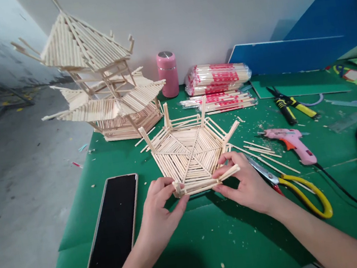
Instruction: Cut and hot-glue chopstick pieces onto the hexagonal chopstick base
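Note:
A hexagonal frame (190,152) built of thin wooden sticks lies on the green table, with short posts standing at its corners. My left hand (164,205) pinches its front left corner between thumb and fingers. At the front right corner my right hand (244,182) is closed on the frame, thumb below and fingers above, beside a leaning post. Between both hands runs the front edge, a low rail of sticks (201,187). The exact contact under the fingertips is partly hidden.
A stick pagoda (103,105) stands back left. A phone (113,224) lies left; yellow-handled scissors (294,188), loose sticks (264,150), a pink glue gun (292,141) and pliers (290,106) lie right. Behind are a pink flask (168,75) and packed sticks (218,76).

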The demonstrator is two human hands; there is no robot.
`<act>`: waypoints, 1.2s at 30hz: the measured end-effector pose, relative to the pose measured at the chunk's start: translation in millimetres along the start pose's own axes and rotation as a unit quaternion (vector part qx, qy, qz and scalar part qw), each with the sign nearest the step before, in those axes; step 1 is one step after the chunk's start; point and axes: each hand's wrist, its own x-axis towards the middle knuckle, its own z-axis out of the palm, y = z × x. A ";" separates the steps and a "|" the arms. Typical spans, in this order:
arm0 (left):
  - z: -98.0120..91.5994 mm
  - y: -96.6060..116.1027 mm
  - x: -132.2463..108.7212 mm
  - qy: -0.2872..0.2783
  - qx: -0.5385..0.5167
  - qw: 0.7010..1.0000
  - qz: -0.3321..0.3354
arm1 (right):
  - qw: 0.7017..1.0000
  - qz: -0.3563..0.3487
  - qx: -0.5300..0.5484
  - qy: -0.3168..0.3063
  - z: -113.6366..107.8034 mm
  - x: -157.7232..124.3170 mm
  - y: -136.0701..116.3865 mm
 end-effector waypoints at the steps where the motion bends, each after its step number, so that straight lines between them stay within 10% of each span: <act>1: 0.2 -0.3 0.1 0.000 0.000 1.000 0.003 | 1.000 0.001 0.000 -0.002 -0.2 0.1 -0.2; 36: -0.2 -1.7 2.9 0.009 -0.005 1.000 0.025 | 1.000 0.003 -0.007 -0.005 -2.1 0.5 -0.6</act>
